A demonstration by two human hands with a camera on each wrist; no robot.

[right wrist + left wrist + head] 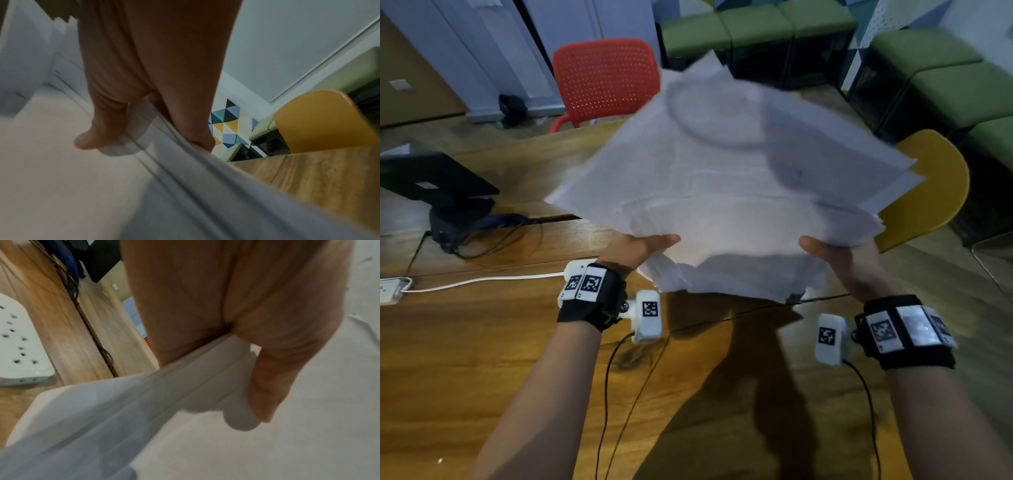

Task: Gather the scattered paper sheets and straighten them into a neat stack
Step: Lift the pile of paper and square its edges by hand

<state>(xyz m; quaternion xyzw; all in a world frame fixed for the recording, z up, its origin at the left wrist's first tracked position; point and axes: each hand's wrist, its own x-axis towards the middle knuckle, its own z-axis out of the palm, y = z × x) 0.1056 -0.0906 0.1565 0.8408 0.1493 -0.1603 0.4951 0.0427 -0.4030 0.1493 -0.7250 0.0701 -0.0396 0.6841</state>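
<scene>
A loose, uneven bundle of white paper sheets (726, 192) hangs in the air above the wooden table (482, 342), its edges fanned and out of line. My left hand (643, 248) grips its near left side, thumb on top and fingers underneath. My right hand (839, 255) grips the near right side the same way. In the left wrist view the thumb (267, 386) presses down on the paper sheets (185, 426). In the right wrist view the thumb (96, 133) lies on the paper sheets (61, 178), with the fingers hidden below the edge.
A black stand with cables (448, 198) sits at the table's left. A white power strip (390, 291) lies at the left edge, also seen as the power strip (18, 345). A red chair (602, 78) and a yellow chair (935, 185) stand beyond the table.
</scene>
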